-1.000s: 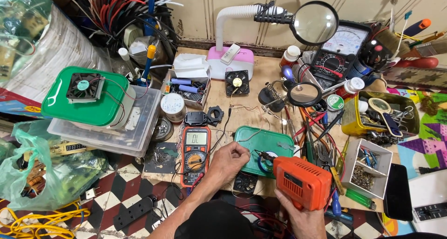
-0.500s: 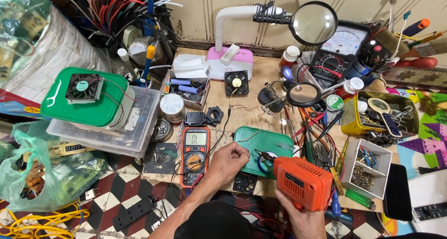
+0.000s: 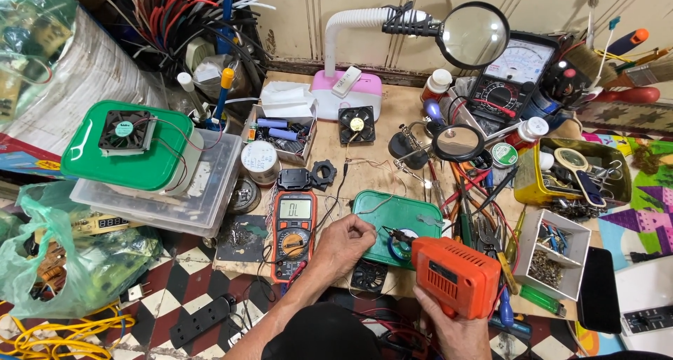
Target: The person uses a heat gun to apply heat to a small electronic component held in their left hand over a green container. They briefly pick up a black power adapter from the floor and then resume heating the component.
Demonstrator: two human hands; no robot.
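— What kind of place are you sitting in?

— I'm working in a small electronics repair workshop. An orange digital multimeter (image 3: 294,226) is lying on my wooden desk (image 3: 392,114), and an analogue meter (image 3: 510,75) is leaning against the wall behind it.

— What else is showing that?

— A magnifying lamp (image 3: 471,35) on a white flexible neck is hanging over the desk, small cooling fans (image 3: 356,124) are sitting about, and a bundle of red and black wires (image 3: 184,11) is spilling in the corner. A compartment box of screws (image 3: 552,256) and a solder reel (image 3: 259,158) are crowding in beside pliers and screwdrivers.
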